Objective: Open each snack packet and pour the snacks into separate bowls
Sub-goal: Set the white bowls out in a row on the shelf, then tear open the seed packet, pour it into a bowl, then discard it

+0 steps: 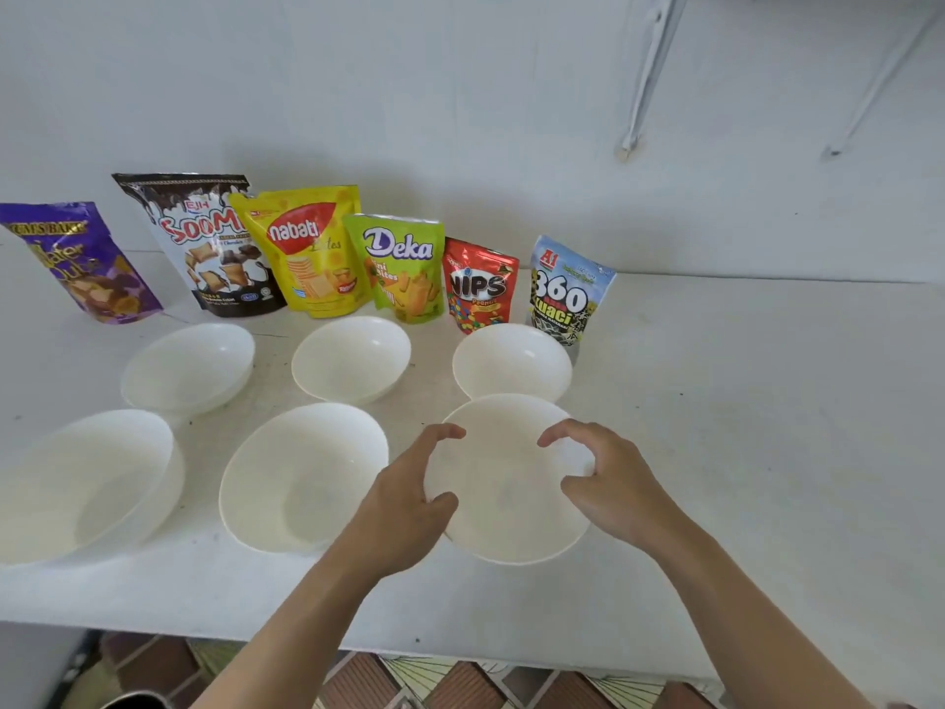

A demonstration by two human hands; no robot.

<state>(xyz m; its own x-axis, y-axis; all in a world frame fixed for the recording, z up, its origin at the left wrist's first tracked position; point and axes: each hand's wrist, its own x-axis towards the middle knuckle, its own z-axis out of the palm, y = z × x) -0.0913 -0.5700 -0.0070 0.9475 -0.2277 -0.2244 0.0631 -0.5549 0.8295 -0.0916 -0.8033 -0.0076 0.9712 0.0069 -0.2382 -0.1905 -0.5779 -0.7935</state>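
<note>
White plastic bowl [511, 509], round and shallow, sits front right on the white tabletop [767, 401]. The left hand [404, 498] and right hand [608, 483] are half-curled round its opposite rims, seemingly gripping it. Five more white bowls [307, 478] lie alongside. Six colourful snack packets [404, 268] stand upright behind, by the pale wall [460, 120].
</note>
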